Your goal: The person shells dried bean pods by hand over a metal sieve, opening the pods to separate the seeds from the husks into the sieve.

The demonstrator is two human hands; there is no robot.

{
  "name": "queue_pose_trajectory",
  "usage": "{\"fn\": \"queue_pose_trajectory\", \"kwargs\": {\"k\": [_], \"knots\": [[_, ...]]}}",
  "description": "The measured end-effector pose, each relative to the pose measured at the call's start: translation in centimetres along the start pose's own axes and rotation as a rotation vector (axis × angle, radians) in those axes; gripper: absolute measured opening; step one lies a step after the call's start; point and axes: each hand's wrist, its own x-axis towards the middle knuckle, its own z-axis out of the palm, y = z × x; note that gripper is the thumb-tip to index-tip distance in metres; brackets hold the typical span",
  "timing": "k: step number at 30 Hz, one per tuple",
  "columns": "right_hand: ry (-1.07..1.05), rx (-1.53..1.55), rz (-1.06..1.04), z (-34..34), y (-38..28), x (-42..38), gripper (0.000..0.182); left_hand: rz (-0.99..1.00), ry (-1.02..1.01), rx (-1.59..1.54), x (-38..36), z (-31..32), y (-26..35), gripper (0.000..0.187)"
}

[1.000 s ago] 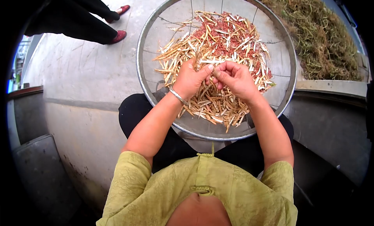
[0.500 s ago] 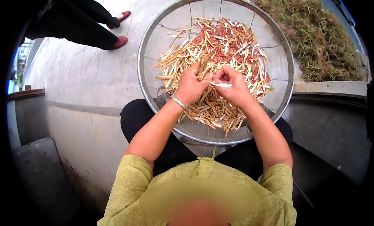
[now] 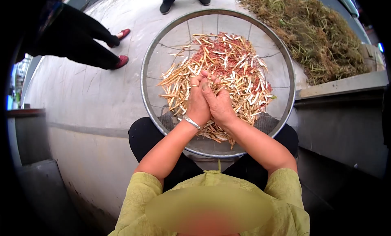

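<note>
From my remote seat I am looking down through the head camera at a round, metal-rimmed sieve that is resting across the wearer's dark-trousered knees. The left hand and the right hand are pressing together over the sieve, between its middle and its near edge, heels touching and fingers curling inward. I am seeing the right thumb lying along the left hand, and a few brownish bits showing by the fingertips; the hands are hiding whatever lies between them, so I cannot tell how firmly each is closing or on what. A ring and a silver bracelet are sitting on the left hand and wrist.

Dry tan pods are spreading over the sieve's middle, reaching toward its left edge and running under the hands toward the near edge. Small red seeds are lying among split pods toward the far edge and down the right side. Beyond the sieve's far right edge, a heap of dried plants is covering the ground. One person in red shoes is standing off the left edge; another, in dark shoes, is standing past the far edge.
</note>
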Motion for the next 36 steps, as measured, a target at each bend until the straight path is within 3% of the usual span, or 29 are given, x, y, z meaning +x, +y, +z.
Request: {"fn": "queue_pose_trajectory", "kwargs": {"k": [4, 6, 8, 10, 12, 14, 17, 18, 19, 20, 22, 26, 28, 31, 36], "knots": [[0.106, 0.319, 0.105, 0.4, -1.1, -0.3, 0.036, 0.162, -0.019, 0.198, 0.4, -0.1, 1.2, 0.032], [0.146, 0.363, 0.088, 0.5, -1.5, -0.5, 0.034, 0.223, 0.010, 0.369, 0.2, 0.1, 1.4, 0.035], [0.221, 0.474, 0.198, 0.2, -1.6, -0.7, 0.032, 0.200, 0.036, 0.359, 0.1, 0.4, 1.5, 0.042], [0.193, 0.514, 0.186, -0.4, -1.1, -0.2, 0.032, 0.107, -0.060, 0.082, 0.1, 0.0, 2.5, 0.053], [0.219, 0.569, 0.309, -1.2, -1.9, -0.5, 0.031, 0.180, -0.132, 0.106, -0.1, -0.6, 3.6, 0.063], [0.243, 0.565, 0.387, -1.8, -1.4, -0.2, 0.028, 0.361, -0.275, 0.512, -0.5, -1.0, 4.5, 0.068], [0.416, 0.392, 0.488, -2.4, -2.1, -0.6, 0.028, 0.313, -0.352, 0.273, -1.5, -0.9, 6.1, 0.072], [0.342, 0.527, 0.475, -3.2, -2.0, -0.5, 0.026, 0.237, -0.376, 0.131, -1.8, -0.9, 7.2, 0.072], [0.252, 0.655, 0.460, -4.4, -2.1, -0.9, 0.024, 0.289, -0.380, 0.169, -1.8, -1.1, 8.7, 0.071], [0.292, 0.672, 0.436, -5.6, -3.3, -1.8, 0.024, 0.333, -0.374, 0.211, -2.0, -1.4, 9.9, 0.071], [-0.001, 0.906, 0.285, -7.6, -7.3, -3.1, 0.019, 0.431, -0.274, -0.037, -2.5, -1.2, 10.5, 0.072], [0.054, 0.825, -0.076, -15.2, -15.3, -9.4, 0.020, 0.413, -0.247, -0.159, -3.6, -0.5, 10.7, 0.068], [0.160, 0.789, -0.186, -21.3, -16.7, -13.6, 0.020, 0.307, -0.279, -0.160, -4.5, -0.3, 9.5, 0.065], [0.596, 0.680, -0.221, -30.4, -14.4, -19.8, 0.024, 0.126, -0.333, -0.152, -6.2, -0.3, 7.6, 0.059], [1.248, 0.832, -0.170, -41.8, -3.4, -28.3, 0.027, -0.105, -0.412, -0.087, -8.4, -0.3, 6.1, 0.050]]}}
